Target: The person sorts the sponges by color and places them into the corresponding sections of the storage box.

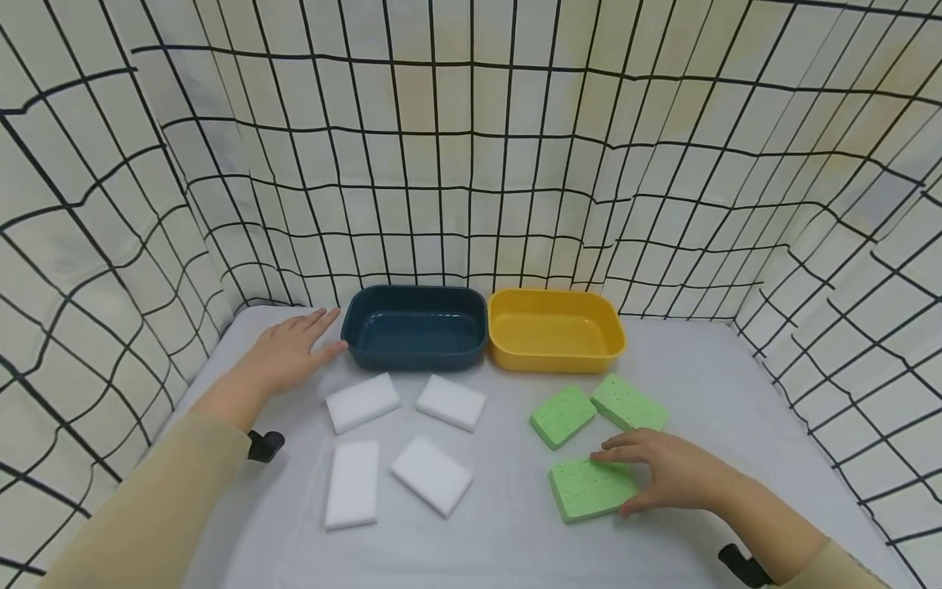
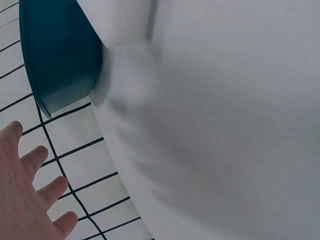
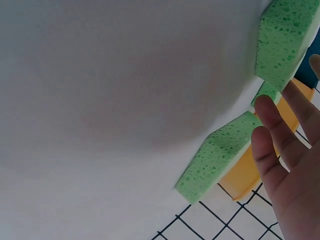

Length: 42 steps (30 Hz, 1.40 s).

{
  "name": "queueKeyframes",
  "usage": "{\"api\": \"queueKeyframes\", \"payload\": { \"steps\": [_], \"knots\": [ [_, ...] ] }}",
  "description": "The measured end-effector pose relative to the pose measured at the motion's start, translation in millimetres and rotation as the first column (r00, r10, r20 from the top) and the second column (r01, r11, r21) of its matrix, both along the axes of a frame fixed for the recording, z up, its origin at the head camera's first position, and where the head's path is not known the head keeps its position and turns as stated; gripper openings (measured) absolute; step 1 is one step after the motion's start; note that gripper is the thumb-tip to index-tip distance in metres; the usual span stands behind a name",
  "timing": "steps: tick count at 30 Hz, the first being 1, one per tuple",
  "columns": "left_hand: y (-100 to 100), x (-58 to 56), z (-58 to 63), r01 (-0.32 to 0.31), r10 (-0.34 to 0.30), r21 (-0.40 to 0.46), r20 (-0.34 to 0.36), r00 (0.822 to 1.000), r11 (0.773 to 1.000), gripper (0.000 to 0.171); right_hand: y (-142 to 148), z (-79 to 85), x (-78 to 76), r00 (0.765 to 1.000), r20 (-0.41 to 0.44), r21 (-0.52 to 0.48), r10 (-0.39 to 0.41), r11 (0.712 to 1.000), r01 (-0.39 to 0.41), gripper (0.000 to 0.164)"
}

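My right hand (image 1: 673, 474) hovers at the right end of the nearest green sponge (image 1: 592, 489), its fingers spread over the far edge and the thumb by the near corner. In the right wrist view those fingers are loosely extended beside the sponge (image 3: 287, 42), not wrapped round it. Two more green sponges, one left (image 1: 562, 415) and one right (image 1: 629, 401), lie just beyond. At the left, my left hand (image 1: 287, 352) is spread, palm down, thumb close to the left wall of a dark blue tray (image 1: 415, 360). The left wrist view shows its fingers (image 2: 52, 192) apart, holding nothing.
A yellow tray (image 1: 557, 362) stands right against the blue one. Several white sponge-like blocks (image 1: 353, 484) lie on the white-covered table (image 1: 508, 548) in front of the blue tray. Black wire grid (image 1: 471, 188) with white sheeting behind it walls the back and both sides.
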<state>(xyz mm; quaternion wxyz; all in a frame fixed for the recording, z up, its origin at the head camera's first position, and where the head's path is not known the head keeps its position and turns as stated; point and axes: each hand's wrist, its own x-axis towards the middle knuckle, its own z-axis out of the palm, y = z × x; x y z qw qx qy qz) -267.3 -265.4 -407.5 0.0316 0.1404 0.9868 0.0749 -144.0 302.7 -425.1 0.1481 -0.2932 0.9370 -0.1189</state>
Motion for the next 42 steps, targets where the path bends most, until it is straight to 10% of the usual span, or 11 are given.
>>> {"api": "queueKeyframes", "payload": {
  "steps": [18,42],
  "knots": [
    [3.9,-18.0,-8.9,-0.004,0.009,-0.047,0.106,0.994,0.999,0.094,8.7,-12.0,6.7,0.999,-0.034,0.017,0.003,1.0,-0.002,0.068],
    [7.4,-22.8,-14.0,-0.024,0.026,-0.016,0.125,0.992,1.0,0.091,13.1,10.6,-9.1,0.994,-0.102,-0.048,-0.033,0.998,0.028,0.053]
  ]
}}
